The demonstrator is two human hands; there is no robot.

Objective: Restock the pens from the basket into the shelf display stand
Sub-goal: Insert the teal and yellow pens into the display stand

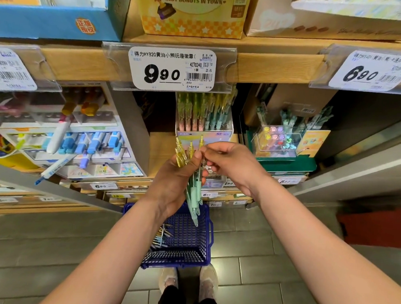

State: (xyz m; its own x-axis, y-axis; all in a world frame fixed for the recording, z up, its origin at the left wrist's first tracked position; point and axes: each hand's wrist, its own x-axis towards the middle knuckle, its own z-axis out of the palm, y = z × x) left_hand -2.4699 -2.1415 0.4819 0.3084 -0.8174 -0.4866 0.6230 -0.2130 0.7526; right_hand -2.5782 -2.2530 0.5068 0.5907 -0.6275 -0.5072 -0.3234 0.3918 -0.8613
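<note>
Head view: the left hand (173,181) curls round a bundle of pens (193,191), clips up, before the stand (204,134) on the shelf (161,154). The right hand (232,163) pinches one pen at the bundle's top. Spare pens (162,237) lie in the blue basket (209,233) on the floor (260,239) below.

Stationery shop, no question: price tags (174,69) on wooden shelf edges (272,66) above the fingers (212,161), pen display stand (219,133) just behind them, blue basket (175,261) below.

Pens (162,236) in basket (209,227), apparently — stand (203,130) on shelf (160,149)
</note>
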